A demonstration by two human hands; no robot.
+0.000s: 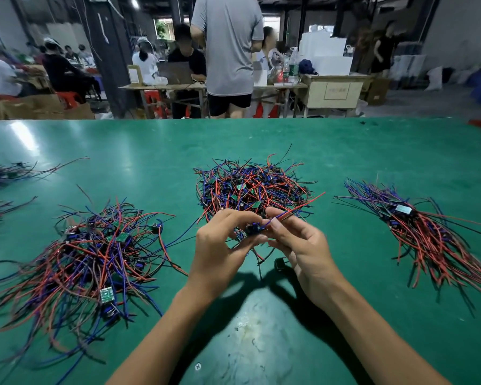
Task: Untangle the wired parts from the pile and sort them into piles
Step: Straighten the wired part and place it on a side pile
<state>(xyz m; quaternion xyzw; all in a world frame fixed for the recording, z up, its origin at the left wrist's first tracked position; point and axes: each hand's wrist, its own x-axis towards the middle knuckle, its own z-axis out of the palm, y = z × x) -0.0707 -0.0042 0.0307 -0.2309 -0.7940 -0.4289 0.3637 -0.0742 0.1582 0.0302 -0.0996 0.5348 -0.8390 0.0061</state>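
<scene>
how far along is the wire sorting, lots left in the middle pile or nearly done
Partly done. Done: a combed bundle lies on the right with its wires running one way, and a looser pile lies on the left. In hand: the left hand and right hand pinch one wired part just in front of the middle pile. Left: that middle pile is a thick tangle, so plenty remains.

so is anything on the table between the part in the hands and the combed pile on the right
Nothing visible. The wired part, pinched by the left hand and right hand, has bare green table between it and the right pile.
</scene>
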